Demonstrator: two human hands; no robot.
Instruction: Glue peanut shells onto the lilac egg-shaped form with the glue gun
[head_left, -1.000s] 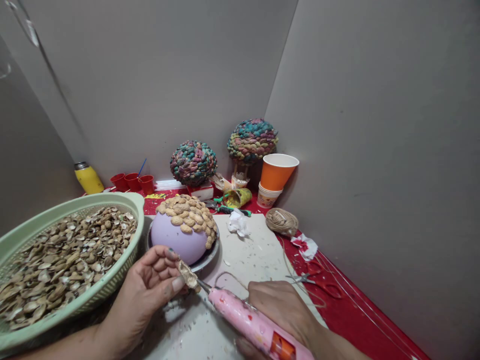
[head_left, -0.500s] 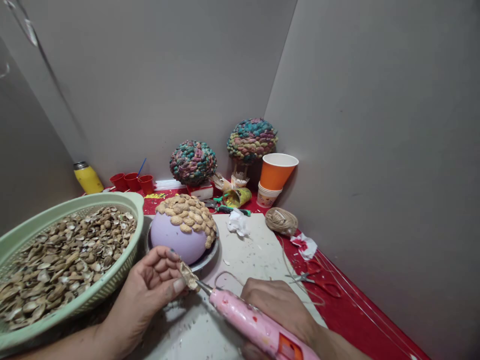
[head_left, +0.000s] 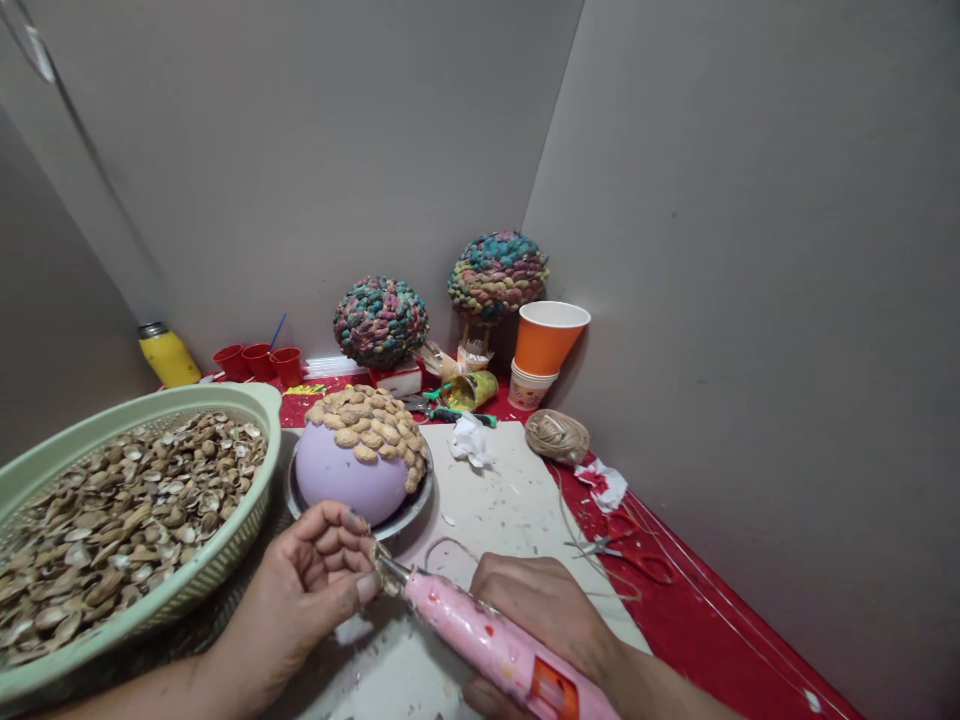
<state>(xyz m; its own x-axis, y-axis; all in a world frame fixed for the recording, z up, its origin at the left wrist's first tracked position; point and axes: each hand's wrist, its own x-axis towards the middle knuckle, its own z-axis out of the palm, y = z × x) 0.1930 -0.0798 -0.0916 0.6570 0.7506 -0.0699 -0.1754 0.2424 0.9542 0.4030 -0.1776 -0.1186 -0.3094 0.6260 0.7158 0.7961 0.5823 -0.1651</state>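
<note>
Between the fingertips of my left hand point(head_left: 315, 575) is a peanut shell half point(head_left: 386, 572), its hollow side toward the tool. My right hand point(head_left: 544, 610) is closed around a pink hot glue gun point(head_left: 480, 635), whose metal nozzle meets the shell. Just beyond my left hand, a purple balloon point(head_left: 345, 478) rests in a metal bowl point(head_left: 420, 500). Overlapping peanut shells point(head_left: 367, 420) cover its top and right side, while its front left is bare. At my left stands a green plastic basket point(head_left: 255, 480) full of loose shell halves point(head_left: 135, 530).
Two balls covered in coloured shells point(head_left: 381, 322) point(head_left: 499, 275) stand at the back. Orange and white paper cups point(head_left: 551, 340), a twine ball point(head_left: 557, 437), scissors point(head_left: 615, 545) and crumpled tissue point(head_left: 471, 440) lie rightward. Red cups point(head_left: 259, 362) and a yellow bottle point(head_left: 169, 358) stand back left.
The glue gun's nozzle has moved left and further into the shell, and the shell has tilted in my left fingers. The whole view has shifted slightly.
</note>
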